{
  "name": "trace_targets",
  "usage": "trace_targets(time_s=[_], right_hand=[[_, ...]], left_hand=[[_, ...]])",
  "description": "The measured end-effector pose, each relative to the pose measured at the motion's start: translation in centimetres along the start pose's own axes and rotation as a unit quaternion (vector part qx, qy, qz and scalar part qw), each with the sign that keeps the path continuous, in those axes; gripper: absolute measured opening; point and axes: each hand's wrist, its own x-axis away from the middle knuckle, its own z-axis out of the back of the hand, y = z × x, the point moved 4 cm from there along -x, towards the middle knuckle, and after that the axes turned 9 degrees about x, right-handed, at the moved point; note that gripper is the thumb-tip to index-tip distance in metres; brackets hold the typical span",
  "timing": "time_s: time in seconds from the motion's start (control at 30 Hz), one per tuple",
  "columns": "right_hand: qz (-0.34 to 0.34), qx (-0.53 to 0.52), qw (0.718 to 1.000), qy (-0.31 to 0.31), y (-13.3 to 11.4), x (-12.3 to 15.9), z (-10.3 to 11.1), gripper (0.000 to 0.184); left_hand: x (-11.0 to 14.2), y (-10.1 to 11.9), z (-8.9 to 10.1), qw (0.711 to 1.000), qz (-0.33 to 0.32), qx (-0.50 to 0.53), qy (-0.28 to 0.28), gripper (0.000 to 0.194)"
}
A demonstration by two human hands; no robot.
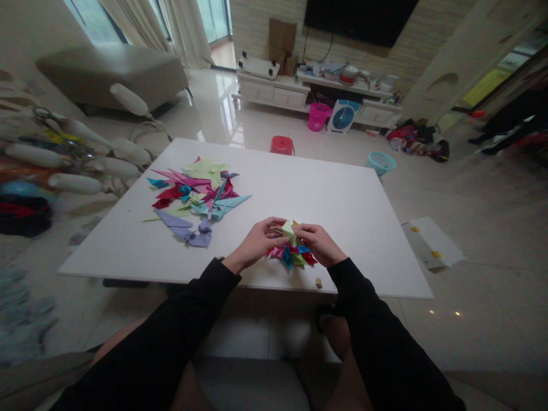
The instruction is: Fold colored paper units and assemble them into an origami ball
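Both hands, left (262, 242) and right (315, 241), pinch a pale-green, crisply creased paper piece (289, 230), fingers curled inward over the smooth white tabletop (342, 211)!

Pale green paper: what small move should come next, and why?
Perhaps a gentle press along its folds: the left hand and right hand both have their fingers on the pale green paper, beside the small colourful pile. Its finer creases are too small to judge.

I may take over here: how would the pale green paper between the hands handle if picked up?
The pale green paper is probably very light. Its folded faces should keep it fairly stiff, though a hard pinch could crush it.
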Motion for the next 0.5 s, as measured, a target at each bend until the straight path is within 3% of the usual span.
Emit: trace_targets(time_s=[0.23, 0.5], right_hand=[[-0.016, -0.028, 0.999, -0.014, -0.05, 0.17, -0.49, 0.032], [-0.013, -0.024, 0.999, -0.021, -0.55, 0.37, -0.37, 0.029]], left_hand=[[0.05, 0.23, 0.15, 1.0, 0.005, -0.01, 0.007, 0.057], [-0.03, 0.34, 0.39, 0.999, 0.015, 0.019, 0.025, 0.054]])
